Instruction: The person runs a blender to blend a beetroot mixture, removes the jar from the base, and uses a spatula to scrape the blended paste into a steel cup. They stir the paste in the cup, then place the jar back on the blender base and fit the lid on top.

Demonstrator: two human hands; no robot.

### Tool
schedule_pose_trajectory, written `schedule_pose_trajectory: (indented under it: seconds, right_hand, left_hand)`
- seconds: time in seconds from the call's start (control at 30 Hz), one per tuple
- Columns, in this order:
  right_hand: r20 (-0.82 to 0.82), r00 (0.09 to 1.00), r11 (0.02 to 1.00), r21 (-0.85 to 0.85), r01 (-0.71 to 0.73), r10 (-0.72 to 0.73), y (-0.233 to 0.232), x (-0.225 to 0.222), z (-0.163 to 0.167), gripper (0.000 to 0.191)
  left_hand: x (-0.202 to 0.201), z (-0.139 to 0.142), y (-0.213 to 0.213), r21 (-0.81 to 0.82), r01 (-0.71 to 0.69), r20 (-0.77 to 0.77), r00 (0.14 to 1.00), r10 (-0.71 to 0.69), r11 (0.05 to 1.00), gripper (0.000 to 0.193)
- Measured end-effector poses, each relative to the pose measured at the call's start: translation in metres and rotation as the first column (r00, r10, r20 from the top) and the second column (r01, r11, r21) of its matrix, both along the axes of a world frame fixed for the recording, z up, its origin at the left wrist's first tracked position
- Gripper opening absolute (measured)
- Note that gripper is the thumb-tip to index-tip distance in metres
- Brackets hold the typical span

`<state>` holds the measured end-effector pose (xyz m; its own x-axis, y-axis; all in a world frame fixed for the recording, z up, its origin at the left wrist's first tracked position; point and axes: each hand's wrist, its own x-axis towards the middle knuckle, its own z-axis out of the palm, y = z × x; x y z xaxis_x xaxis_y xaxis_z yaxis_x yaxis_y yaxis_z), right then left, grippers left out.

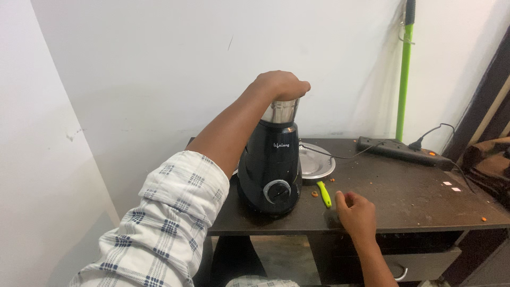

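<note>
Left hand (pixel 280 85) is clamped palm-down over the top of the steel jar (pixel 280 110), fingers curled round the lid area; the lid itself is hidden under the hand, so can't tell if it's seated properly. Jar sits upright on the black mixer-grinder base (pixel 270 170), which stands near the front left of the dark table (pixel 404 196), its dial facing the person. Right hand (pixel 357 215) rests on the table edge w/ fingers loosely bent, holding nothing, just beside a small green-handled peeler or knife (pixel 323 193) and a few orange bits. Behind the base lies a steel plate (pixel 317 162), and a thin cable (pixel 340 155) runs across it toward the power strip (pixel 398 150) at the back right. A green pole (pixel 405 69) leans on the wall. Risks as I judge them: the base is close to the front edge, so vibration or a hard downward push could walk it toward the drop; if the lid isn't locked, contents could spray out round the fingers; the cable draped over the plate could snag and drag the plate or tug the plug; the right hand is very near the green tool, so a careless sweep may knock it off the edge or nick a finger; the sleeve (pixel 180 212) hangs near the dial & could brush it
</note>
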<state>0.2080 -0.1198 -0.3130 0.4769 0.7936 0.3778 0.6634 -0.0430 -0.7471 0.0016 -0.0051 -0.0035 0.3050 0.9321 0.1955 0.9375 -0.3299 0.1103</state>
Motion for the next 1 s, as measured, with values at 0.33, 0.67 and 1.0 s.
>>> schedule_pose_trajectory:
  seconds: [0.33,0.67,1.0]
  right_hand:
    - [0.019,1.0,0.997,0.081,-0.006,0.005,-0.0014,-0.0003,0.0016,0.04]
    - [-0.005,1.0,0.997,0.074,0.011,-0.01,-0.0011,-0.0013,0.0008,0.041]
    - [0.014,1.0,0.997,0.07,0.01,-0.011,0.0019,0.0023,-0.0037,0.04]
  left_hand:
    - [-0.0014,0.0024,-0.0014,0.001,0.002,0.013,1.0,-0.002,1.0,0.058]
    - [-0.002,0.0017,0.0011,0.002,0.013,0.002,1.0,-0.013,1.0,0.057]
    - [-0.0018,0.0017,0.004,0.004,0.022,-0.008,1.0,-0.022,1.0,0.058]
